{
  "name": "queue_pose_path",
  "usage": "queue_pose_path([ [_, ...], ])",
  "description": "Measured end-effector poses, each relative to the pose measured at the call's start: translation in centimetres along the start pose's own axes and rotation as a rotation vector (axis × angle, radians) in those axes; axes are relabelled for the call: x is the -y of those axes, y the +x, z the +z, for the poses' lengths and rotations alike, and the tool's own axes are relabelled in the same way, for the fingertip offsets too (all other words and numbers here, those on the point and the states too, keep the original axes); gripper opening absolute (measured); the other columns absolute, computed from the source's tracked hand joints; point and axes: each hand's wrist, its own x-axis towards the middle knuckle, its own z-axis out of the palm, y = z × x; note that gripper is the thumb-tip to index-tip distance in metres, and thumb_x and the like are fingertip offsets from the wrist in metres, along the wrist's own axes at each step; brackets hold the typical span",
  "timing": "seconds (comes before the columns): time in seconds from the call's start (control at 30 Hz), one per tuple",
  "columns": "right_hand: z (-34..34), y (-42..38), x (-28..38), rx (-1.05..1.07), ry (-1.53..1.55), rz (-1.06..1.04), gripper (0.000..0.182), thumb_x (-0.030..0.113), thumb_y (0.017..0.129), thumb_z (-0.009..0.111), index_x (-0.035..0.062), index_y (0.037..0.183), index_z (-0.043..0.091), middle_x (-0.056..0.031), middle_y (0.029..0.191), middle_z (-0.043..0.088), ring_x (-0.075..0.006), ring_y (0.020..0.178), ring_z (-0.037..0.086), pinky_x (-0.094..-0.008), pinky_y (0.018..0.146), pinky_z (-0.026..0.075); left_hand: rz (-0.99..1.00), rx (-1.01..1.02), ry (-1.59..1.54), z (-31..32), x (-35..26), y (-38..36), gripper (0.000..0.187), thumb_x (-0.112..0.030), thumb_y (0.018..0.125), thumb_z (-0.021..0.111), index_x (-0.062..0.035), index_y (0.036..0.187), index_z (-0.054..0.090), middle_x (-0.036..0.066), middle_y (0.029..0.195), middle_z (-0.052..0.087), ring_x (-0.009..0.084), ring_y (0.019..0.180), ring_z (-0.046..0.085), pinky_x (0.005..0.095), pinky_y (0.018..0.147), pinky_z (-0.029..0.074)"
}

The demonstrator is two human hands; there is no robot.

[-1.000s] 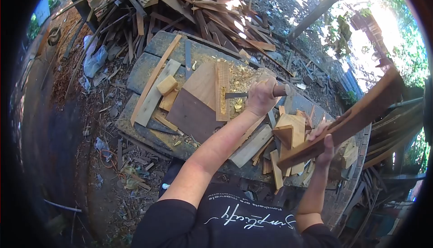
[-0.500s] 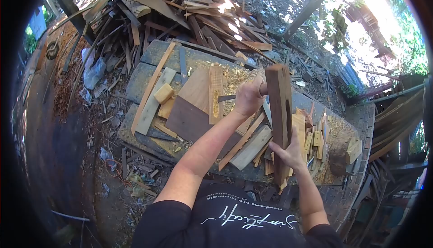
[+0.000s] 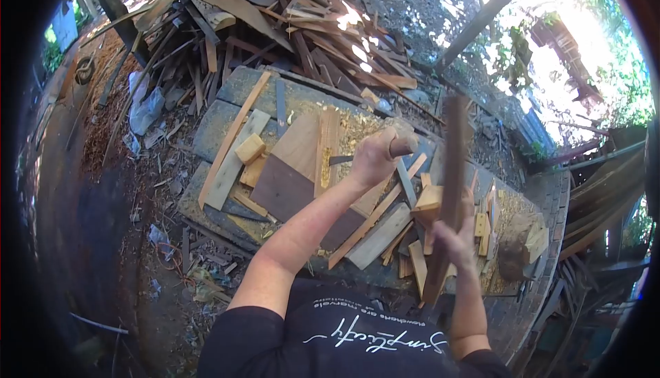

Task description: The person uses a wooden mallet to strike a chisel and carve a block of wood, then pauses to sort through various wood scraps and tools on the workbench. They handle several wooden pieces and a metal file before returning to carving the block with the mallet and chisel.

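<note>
Far left, on the ground, one pale plastic bag [image 3: 146,111], crumpled; what's inside, I can't tell. Onto the bench [image 3: 212,127]: one long thin strip [image 3: 234,137], one greyish plank [image 3: 237,160] beside it, and two small blocks [image 3: 249,148], honey-coloured, close together. Next, two flat panels, a mid-brown panel [image 3: 294,138] and a dark panel [image 3: 278,184]. And here's the workpiece [image 3: 328,125], at the mid-brown panel's right side: light brown, straight, narrow, with a slot full of yellow chips. One chisel [image 3: 342,160], dark blade, its tip right at that slot! The left hand [image 3: 375,158] has it, fingers wrapped tight, wooden butt poking out to the right. Now one dark wooden bar [image 3: 452,165], thick and blurred, raised nearly upright over the bench, and the right hand [image 3: 459,242] has its lower half, fingers and thumb curled around it. Finally, one chunky log [image 3: 517,240] amid pale shavings.
</note>
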Motion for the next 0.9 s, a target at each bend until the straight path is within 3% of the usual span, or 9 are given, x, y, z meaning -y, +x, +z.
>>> queue_pose_path([
  [0.13,-1.2,-0.3,2.5,-0.144,0.393,-0.404,0.059,0.040,0.083,0.075,0.0013,0.120,0.049,-0.0104,0.094,0.063,-0.0186,0.075,0.064,-0.0332,0.071,0.054,-0.012,0.075,0.029,0.0,-0.6,0.3,0.017,-0.009,0.079,0.070,-0.0086,0.089,0.056,0.018,0.079,0.064,0.0417,0.077,0.063,0.0464,0.064,0.049],
  [0.2,-0.2,-0.4,-1.2,-0.103,0.393,-0.348,0.068,0.041,0.081,0.077,-0.0014,0.125,0.047,-0.0111,0.100,0.060,-0.0194,0.085,0.064,-0.0341,0.075,0.054,-0.035,0.086,0.037,-0.3,-0.7,0.5,0.019,-0.009,0.079,0.071,-0.0087,0.090,0.056,0.018,0.079,0.064,0.0415,0.077,0.064,0.0461,0.064,0.049],
  [0.3,1.4,0.2,-4.2,-0.100,-0.416,-0.311,0.074,0.040,0.079,0.079,-0.0012,0.130,0.045,-0.0116,0.108,0.057,-0.0196,0.095,0.061,-0.0344,0.078,0.053,0.034,0.052,0.047,-0.1,0.1,0.3,0.019,-0.010,0.079,0.072,-0.0085,0.090,0.056,0.018,0.078,0.064,0.0415,0.078,0.063,0.0462,0.065,0.049],
  [0.37,-0.3,0.0,0.4,0.015,-0.076,-0.016,0.079,0.038,0.078,0.079,0.0004,0.136,0.041,-0.0128,0.117,0.053,-0.0200,0.104,0.057,-0.0350,0.082,0.052,0.032,0.051,0.040,-0.9,-0.3,0.8,0.019,-0.010,0.079,0.072,-0.0082,0.090,0.056,0.018,0.078,0.063,0.0414,0.077,0.063,0.0463,0.065,0.049],
  [0.43,-1.7,-0.4,0.9,-0.046,0.177,-0.092,0.070,0.034,0.079,0.078,0.0025,0.132,0.045,-0.0116,0.100,0.058,-0.0193,0.087,0.062,-0.0308,0.072,0.054,0.010,0.095,0.017,-1.2,-0.6,0.1,0.019,-0.010,0.079,0.071,-0.0074,0.089,0.056,0.018,0.079,0.064,0.0411,0.077,0.063,0.0466,0.065,0.049],
  [0.5,-1.3,-0.8,3.2,-0.122,0.431,-0.370,0.057,0.026,0.081,0.077,0.0021,0.123,0.046,-0.0095,0.082,0.058,-0.0164,0.067,0.062,-0.0261,0.059,0.052,0.021,0.115,0.019,-1.2,-0.6,0.0,0.019,-0.010,0.079,0.071,-0.0075,0.089,0.055,0.018,0.079,0.064,0.0412,0.077,0.063,0.0467,0.065,0.049],
  [0.7,2.7,-0.9,-3.6,0.042,-0.356,-0.203,0.072,0.018,0.081,0.077,0.0061,0.140,0.037,-0.0146,0.112,0.058,-0.0217,0.105,0.058,-0.0356,0.089,0.050,0.066,0.158,0.075,-1.4,-0.4,-0.5,0.023,-0.013,0.077,0.071,-0.0081,0.086,0.051,0.017,0.076,0.064,0.0427,0.078,0.064,0.0522,0.065,0.048],
  [0.8,1.2,-1.5,2.5,-0.079,-0.049,-0.093,0.064,0.019,0.082,0.077,0.0063,0.134,0.041,-0.0135,0.109,0.058,-0.0191,0.100,0.059,-0.0336,0.084,0.051,0.136,0.160,0.114,-1.3,-0.1,-1.0,0.022,-0.011,0.076,0.070,-0.0080,0.086,0.051,0.018,0.077,0.064,0.0431,0.077,0.064,0.0526,0.064,0.049],
  [0.9,-0.7,-1.9,1.5,-0.030,0.224,-0.261,0.054,0.017,0.085,0.074,0.0083,0.126,0.041,-0.0099,0.096,0.060,-0.0149,0.090,0.059,-0.0304,0.079,0.052,0.057,0.263,0.101,-1.4,-0.4,-0.5,0.024,-0.012,0.076,0.072,-0.0081,0.086,0.051,0.017,0.078,0.065,0.0415,0.078,0.065,0.0528,0.065,0.049],
])
